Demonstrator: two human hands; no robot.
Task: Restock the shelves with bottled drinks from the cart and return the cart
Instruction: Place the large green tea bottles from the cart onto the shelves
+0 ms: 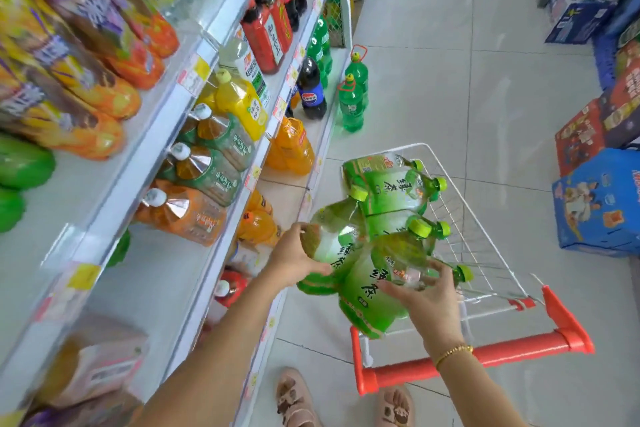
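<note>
Head cam: picking at the cart, parked beside the shelves.
I see the left hand with fingers and thumb curled round the base of one green tea bottle at the cart's shelf-side edge. The right hand has its fingers spread and curled over a second green bottle at the cart's near end. More green bottles lie in the basket behind.

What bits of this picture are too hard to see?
Head view:
- Upper-left shelf bottles: motion blur smears their labels.
- Price tags: too small and blurred to read.
- Cart floor: hidden under green tea bottles.
- Sandals: cut off by the bottom edge.
</note>
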